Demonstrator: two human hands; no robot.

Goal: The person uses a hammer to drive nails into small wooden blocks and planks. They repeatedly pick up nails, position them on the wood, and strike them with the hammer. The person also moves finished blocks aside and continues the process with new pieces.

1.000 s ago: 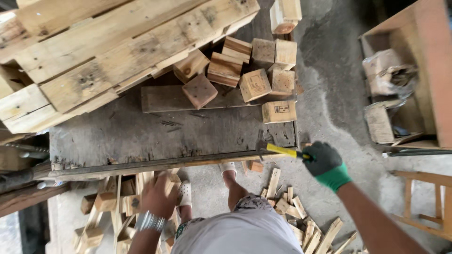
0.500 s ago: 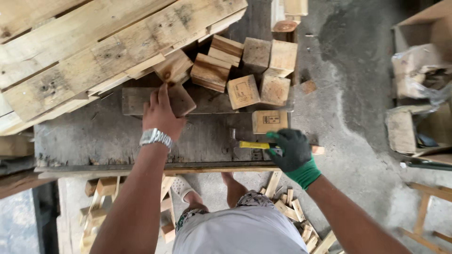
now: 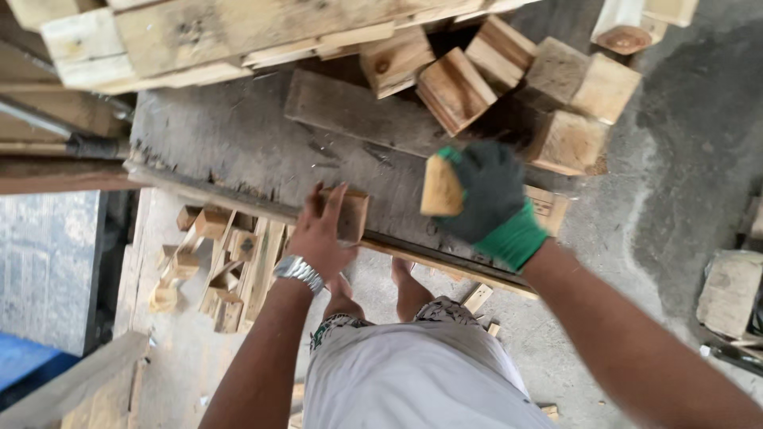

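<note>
My left hand point(image 3: 322, 232), with a metal watch point(image 3: 298, 272) on the wrist, grips a small wooden block point(image 3: 354, 214) at the near edge of a dark grey workbench slab point(image 3: 230, 151). To its right hovers my right hand point(image 3: 486, 195) in a dark glove with a green cuff. It is closed around a blurred yellowish tool end point(image 3: 441, 187), just in front of a pile of cut wooden blocks point(image 3: 457, 87).
Pallet planks point(image 3: 199, 36) lie across the bench's far left, with a flat dark plank point(image 3: 342, 107) in front of them. Wood scraps point(image 3: 214, 262) litter the floor below the bench, near my feet point(image 3: 405, 274). Another block point(image 3: 731, 292) sits on the floor at right.
My left hand has drawn back from the block pile to the bench's near edge, now holding a block. My right hand has lifted with the yellow tool.
</note>
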